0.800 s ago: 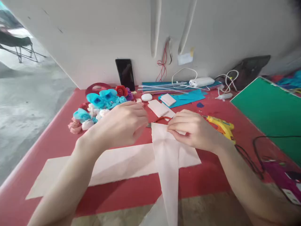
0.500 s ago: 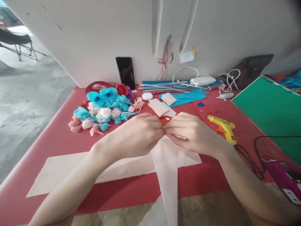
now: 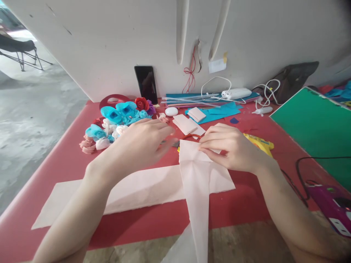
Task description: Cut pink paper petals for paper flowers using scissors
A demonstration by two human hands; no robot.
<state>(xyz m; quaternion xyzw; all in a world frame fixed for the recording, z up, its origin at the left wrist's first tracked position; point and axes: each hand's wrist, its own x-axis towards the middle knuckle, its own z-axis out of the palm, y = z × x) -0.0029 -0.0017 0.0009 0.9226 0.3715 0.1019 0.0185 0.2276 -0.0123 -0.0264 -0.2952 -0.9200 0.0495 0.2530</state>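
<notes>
My right hand [image 3: 230, 149] pinches the upper right edge of a pale pink crepe paper strip [image 3: 196, 186], which hangs down past the table's front edge. Off to the left, my left hand [image 3: 139, 142] is open, its fingers apart and a little blurred, with nothing in them. Beneath both arms, a wider pale pink paper strip [image 3: 148, 188] lies flat across the table. Partly hidden behind the held strip are scissors with orange-red handles [image 3: 189, 136]. Close past my right hand lies a yellow glue gun [image 3: 260, 144], partly covered by it.
Blue, white and pink paper flowers [image 3: 120, 113] crowd the red table [image 3: 55, 157] at left. A phone [image 3: 146, 84] leans on the wall. Folded pink papers [image 3: 185, 124] lie behind the hands. A green board [image 3: 315, 128] and purple power strip [image 3: 327, 204] are at right.
My left hand has let go of the strip and moved left, away from my right hand. The strip's top edge now shows, with my right hand still on it.
</notes>
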